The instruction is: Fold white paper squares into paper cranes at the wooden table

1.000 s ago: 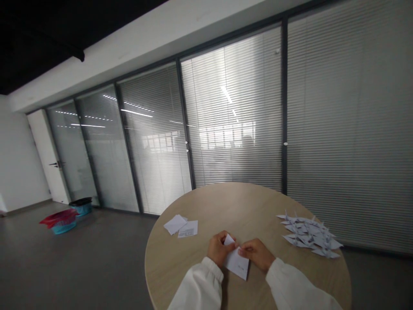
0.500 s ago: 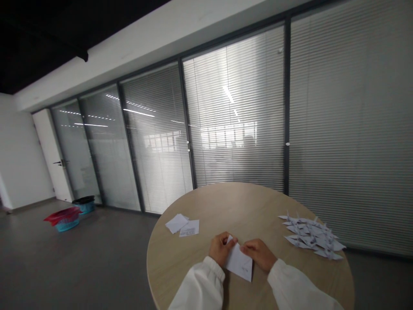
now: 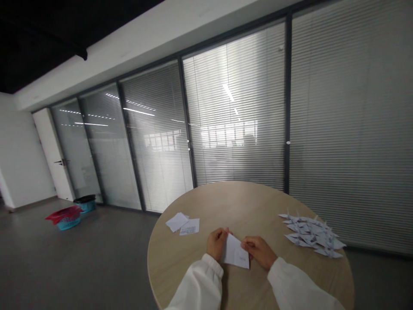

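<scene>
Both hands (image 3: pixel 215 245) (image 3: pixel 260 253) clamp fingers on one unfinished sheet (image 3: pixel 235 252); folded cranes (image 3: pixel 312 237) rest at three o'clock, papers (image 3: pixel 178 221) (seemingly flat) at ten

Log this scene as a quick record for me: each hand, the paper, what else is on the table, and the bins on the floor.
Left hand: grips the left side of the paper
Right hand: pinches the right side of the paper
Paper: white, small dark marks near its lower right corner
Table: round, pale wood look
Left on table: loose white sheets, one printed
Right on table: clustered folded paper cranes, too crowded to count
Floor: two blue bins, one red-lined, one black-lined
</scene>
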`<action>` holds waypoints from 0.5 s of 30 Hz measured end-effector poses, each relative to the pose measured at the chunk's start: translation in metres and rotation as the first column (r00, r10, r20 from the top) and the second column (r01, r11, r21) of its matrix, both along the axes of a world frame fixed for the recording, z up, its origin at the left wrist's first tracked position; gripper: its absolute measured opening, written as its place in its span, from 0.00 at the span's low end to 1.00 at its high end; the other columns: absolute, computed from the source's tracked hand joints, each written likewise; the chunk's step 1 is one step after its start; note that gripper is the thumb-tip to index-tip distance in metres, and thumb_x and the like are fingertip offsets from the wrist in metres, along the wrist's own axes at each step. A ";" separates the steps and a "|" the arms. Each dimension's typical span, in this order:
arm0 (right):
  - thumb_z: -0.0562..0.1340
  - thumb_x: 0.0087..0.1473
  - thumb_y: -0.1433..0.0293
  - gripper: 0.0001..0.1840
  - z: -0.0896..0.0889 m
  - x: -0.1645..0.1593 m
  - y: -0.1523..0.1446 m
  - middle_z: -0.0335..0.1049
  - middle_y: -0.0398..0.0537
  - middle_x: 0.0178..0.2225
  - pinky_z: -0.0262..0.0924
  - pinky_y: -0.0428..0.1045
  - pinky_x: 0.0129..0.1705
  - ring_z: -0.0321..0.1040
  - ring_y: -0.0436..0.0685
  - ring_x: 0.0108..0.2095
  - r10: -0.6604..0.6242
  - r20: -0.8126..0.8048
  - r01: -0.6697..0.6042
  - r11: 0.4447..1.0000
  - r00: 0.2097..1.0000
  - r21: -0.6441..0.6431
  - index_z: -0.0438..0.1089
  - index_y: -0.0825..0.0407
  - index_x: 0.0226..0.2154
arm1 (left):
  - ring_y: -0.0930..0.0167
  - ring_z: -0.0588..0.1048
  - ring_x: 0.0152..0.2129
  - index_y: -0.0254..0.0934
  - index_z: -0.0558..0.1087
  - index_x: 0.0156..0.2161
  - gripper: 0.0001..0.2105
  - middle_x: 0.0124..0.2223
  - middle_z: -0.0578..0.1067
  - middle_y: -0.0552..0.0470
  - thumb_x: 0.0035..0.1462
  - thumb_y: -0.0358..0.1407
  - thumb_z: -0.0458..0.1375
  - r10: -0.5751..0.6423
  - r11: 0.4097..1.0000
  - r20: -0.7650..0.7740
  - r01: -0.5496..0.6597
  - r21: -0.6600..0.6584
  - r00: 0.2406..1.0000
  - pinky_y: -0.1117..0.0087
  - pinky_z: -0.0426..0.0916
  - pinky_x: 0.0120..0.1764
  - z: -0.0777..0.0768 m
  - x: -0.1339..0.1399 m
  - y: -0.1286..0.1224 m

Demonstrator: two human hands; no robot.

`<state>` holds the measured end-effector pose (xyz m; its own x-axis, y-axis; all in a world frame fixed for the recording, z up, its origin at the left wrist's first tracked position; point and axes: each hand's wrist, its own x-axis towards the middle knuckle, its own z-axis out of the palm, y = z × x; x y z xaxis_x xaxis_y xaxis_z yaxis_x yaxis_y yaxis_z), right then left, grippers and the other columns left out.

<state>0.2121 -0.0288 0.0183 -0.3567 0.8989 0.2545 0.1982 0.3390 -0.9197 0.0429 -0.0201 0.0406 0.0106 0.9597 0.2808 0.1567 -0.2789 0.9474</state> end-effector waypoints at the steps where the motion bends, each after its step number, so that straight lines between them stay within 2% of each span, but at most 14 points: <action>1: 0.55 0.44 0.51 0.24 0.001 0.000 0.000 0.63 0.41 0.17 0.54 0.44 0.22 0.61 0.50 0.20 -0.016 0.010 0.016 1.000 1.000 0.022 0.64 0.55 0.19 | 0.74 0.65 0.17 0.32 0.71 0.22 0.21 0.18 0.68 0.53 0.44 0.52 0.53 -0.008 1.000 0.018 0.008 0.006 1.000 0.74 0.58 0.22 0.001 0.000 -0.001; 4: 0.55 0.45 0.52 0.23 0.002 0.002 -0.001 0.64 0.42 0.17 0.54 0.44 0.22 0.61 0.50 0.20 -0.044 0.046 0.041 0.996 0.998 0.075 0.64 0.56 0.18 | 0.74 0.65 0.16 0.32 0.71 0.21 0.20 0.17 0.67 0.54 0.43 0.51 0.54 -0.035 0.999 0.094 0.035 0.011 0.995 0.75 0.58 0.22 0.004 0.003 -0.004; 9: 0.55 0.45 0.52 0.23 0.003 0.005 0.002 0.64 0.42 0.17 0.56 0.44 0.23 0.62 0.51 0.20 -0.027 -0.009 0.027 0.999 1.000 0.023 0.65 0.56 0.19 | 0.75 0.65 0.16 0.31 0.71 0.23 0.21 0.18 0.69 0.53 0.41 0.52 0.56 -0.086 0.995 0.212 0.094 -0.030 0.973 0.75 0.58 0.22 0.004 0.003 -0.003; 15: 0.56 0.44 0.53 0.20 0.007 0.008 0.005 0.63 0.42 0.19 0.55 0.44 0.23 0.61 0.50 0.21 -0.078 -0.151 0.075 0.997 0.985 -0.022 0.64 0.56 0.21 | 0.74 0.67 0.18 0.29 0.74 0.27 0.25 0.21 0.72 0.50 0.36 0.54 0.58 0.000 0.984 0.322 0.057 -0.167 0.947 0.74 0.59 0.21 0.002 -0.002 0.004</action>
